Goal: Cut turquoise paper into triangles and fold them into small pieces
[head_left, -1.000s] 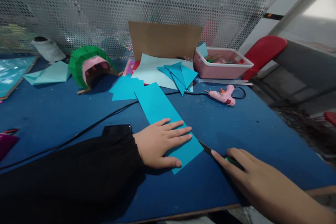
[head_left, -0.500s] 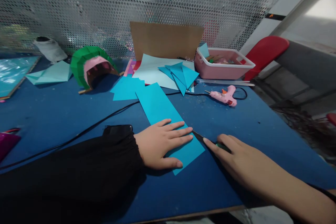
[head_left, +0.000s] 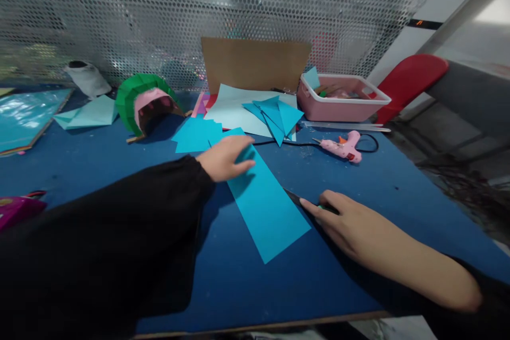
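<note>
A long bright-blue paper strip [head_left: 271,207] lies slanted across the table before me. My left hand [head_left: 227,158] is over its far left edge, fingers together and stretched, thumb apart; whether it touches the paper I cannot tell. My right hand [head_left: 346,223] is wrapped round the green handle of dark-bladed scissors [head_left: 292,196], index finger along the blade. The scissors' tip is at the strip's right edge. Beyond the left hand is a stack of blue paper pieces [head_left: 195,135]. Folded blue paper triangles [head_left: 279,117] rest on a pale sheet [head_left: 231,106].
A pink hot glue gun [head_left: 342,146] with a black cord lies right of the strip. Behind it stands a pink basket [head_left: 338,109]. A green-and-pink paper model [head_left: 131,101] sits back left. Cardboard [head_left: 255,64] leans on the perforated metal wall [head_left: 159,21].
My left hand has moved from the near part of the strip to its far end, uncovering the near part. My right hand keeps the scissors by the strip's right edge, shifted slightly.
</note>
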{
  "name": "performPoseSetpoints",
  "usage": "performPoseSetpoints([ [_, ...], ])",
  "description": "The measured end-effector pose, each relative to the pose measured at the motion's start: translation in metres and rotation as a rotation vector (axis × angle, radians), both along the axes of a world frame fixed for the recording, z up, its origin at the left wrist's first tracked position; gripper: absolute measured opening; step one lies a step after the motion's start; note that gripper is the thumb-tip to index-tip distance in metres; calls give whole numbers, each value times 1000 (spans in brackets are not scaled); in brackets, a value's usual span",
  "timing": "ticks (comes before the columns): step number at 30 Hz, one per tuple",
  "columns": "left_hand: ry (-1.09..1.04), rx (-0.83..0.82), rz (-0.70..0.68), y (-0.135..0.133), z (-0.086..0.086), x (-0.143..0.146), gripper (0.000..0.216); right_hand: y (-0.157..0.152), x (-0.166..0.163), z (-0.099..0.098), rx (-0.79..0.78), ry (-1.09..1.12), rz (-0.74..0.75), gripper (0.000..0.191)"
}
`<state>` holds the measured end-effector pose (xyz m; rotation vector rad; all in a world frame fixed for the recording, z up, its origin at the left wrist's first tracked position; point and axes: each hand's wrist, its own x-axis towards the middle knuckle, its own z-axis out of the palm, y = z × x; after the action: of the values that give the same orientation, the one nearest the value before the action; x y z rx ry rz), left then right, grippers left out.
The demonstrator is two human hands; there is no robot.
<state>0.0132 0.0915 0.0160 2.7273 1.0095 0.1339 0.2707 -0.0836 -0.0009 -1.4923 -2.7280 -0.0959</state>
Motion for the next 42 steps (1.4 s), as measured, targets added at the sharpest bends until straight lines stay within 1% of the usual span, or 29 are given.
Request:
performPoseSetpoints([
  [3,37,83,187,37,0,1,68,0,2,2,-27,25,-7,43],
  [5,62,107,257,51,-3,2,72,1,4,3,-37,44,-2,43],
  [8,81,124,277,57,-7,5,71,-1,8,3,-46,69,-11,43],
  [12,81,151,249,50,-6,7,68,-4,16,1,-44,118,-23,44],
  [17,103,201,239,34,-3,7,66,-5,24,0,-33,152,-23,45],
  [20,132,227,246,24,1,7,63,-6,29,1,-25,134,-6,47],
  [26,199,225,232,3,8,2,60,-13,43,5,-37,90,7,56],
  [29,217,233,229,-17,10,-3,63,-20,51,4,-61,101,7,59],
  [32,238,307,222,-46,13,-5,81,-26,56,3,-74,109,19,60],
  [34,197,337,221,-69,12,-4,88,-28,57,4,-90,101,12,62],
  [35,179,299,173,-80,11,-3,90,-29,56,4,-97,95,3,62],
  [38,164,86,-4,-107,4,0,92,-28,52,4,-94,93,-21,60],
  [40,162,8,-63,-118,-4,2,89,-27,49,3,-87,104,-14,57],
  [42,151,4,-58,-124,-10,2,84,-25,45,2,-83,120,5,55],
])
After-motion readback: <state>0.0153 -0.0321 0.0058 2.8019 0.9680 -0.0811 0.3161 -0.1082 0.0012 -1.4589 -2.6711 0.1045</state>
